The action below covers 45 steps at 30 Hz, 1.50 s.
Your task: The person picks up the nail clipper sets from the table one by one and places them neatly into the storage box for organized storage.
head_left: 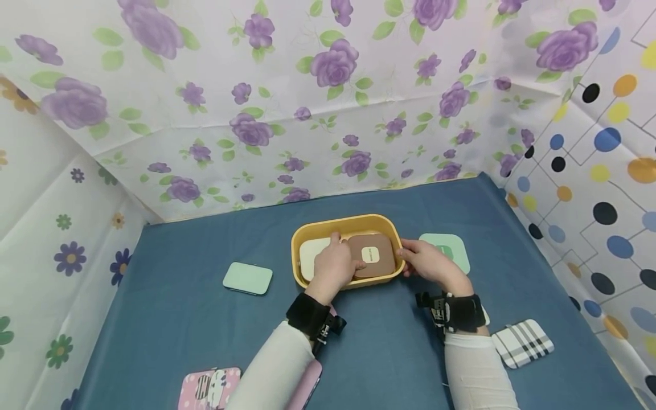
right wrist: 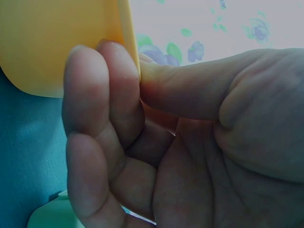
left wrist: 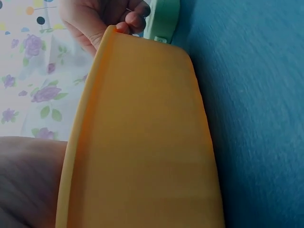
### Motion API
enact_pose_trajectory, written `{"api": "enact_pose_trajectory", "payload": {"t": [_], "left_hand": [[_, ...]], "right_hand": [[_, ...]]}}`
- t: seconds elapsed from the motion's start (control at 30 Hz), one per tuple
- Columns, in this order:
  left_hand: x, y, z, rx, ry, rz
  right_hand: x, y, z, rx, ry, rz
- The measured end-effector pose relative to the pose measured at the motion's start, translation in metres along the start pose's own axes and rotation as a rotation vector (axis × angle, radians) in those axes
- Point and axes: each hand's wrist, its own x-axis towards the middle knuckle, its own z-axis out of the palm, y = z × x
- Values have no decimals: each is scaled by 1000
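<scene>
A yellow oblong basket (head_left: 344, 221) stands near the back of the blue table. Inside it a cream flat case (head_left: 308, 256) lies at the left, and a brown rounded-square case (head_left: 383, 265) with a pale label lies at the right. My left hand (head_left: 332, 266) reaches over the front rim between them, thumb over the brown case's left edge and index finger pointing to the back; its other fingers are hidden, and I cannot tell whether it grips the case. At the basket's right end my right hand (head_left: 429, 262) pinches the rim, thumb inside, fingers curled outside (right wrist: 88, 95).
Mint-green flat cases lie left (head_left: 248, 278) of the basket and behind my right hand (head_left: 458, 248). A plaid case (head_left: 524, 343) is by my right forearm. Near the front are a pink cartoon case (head_left: 207, 390) and another pink case (head_left: 306, 387), partly under my left forearm. Patterned cloth walls (head_left: 328, 131) surround the table.
</scene>
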Motion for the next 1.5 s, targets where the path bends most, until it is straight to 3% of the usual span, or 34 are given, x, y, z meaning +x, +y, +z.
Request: {"api": "enact_pose_trajectory", "payload": {"t": [0.13,0.33,0.6,0.87,1.17,1.5], "left_hand": [[2,3,1,64,-15,-9],[-2,0,1,42,-24,27],[-7,-13,-4,-143,9,88],[-16,-30,-20,-302,-1,130],[-29,-51,-40,-459,109,165],[-46,-84,-55,-512,236,158]], "right_hand": [[0,2,-1,2,3,7],[1,7,-1,10,1,17],[1,6,1,23,-1,14],[0,5,3,22,2,3],[2,7,2,31,-1,2],[3,5,1,31,-11,-1]]}}
